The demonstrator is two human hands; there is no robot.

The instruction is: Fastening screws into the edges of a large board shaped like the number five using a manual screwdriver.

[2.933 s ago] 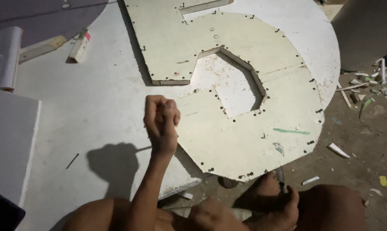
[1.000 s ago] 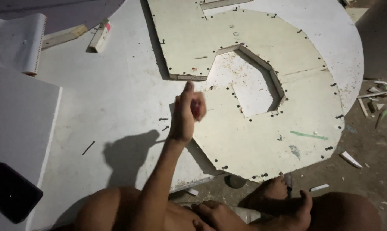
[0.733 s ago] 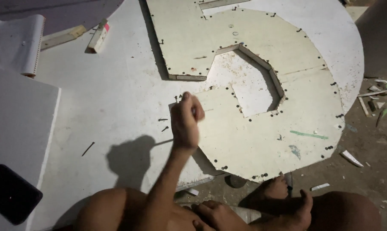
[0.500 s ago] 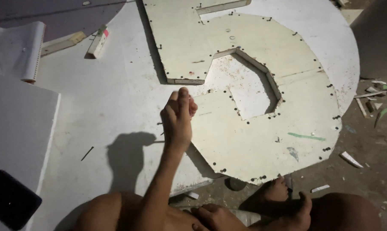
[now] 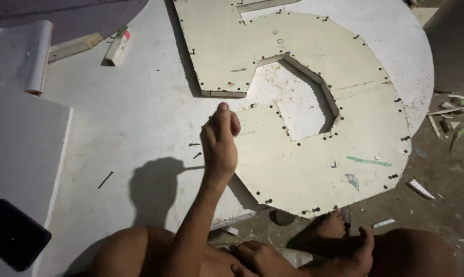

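White board point(image 5: 139, 123) covered the floor, with the cream cut-out panel point(image 5: 303, 102) flat on it for nailing. My left hand point(image 5: 219, 141) hovered at the panel's edge, fingertips pinched; holding what, I couldn't tell. My right hand point(image 5: 255, 256) rested loosely by my knees.

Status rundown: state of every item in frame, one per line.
Left hand: raised over the boards, fingers pinched together; whether it holds anything, cannot tell.
Right hand: low by the legs, grip unclear.
Cream cut-out panel: flat on the white board, edge studded with nails.
White round board: flat on the floor.
Loose nails: lying on the white board.
Black phone: flat, screen dark.
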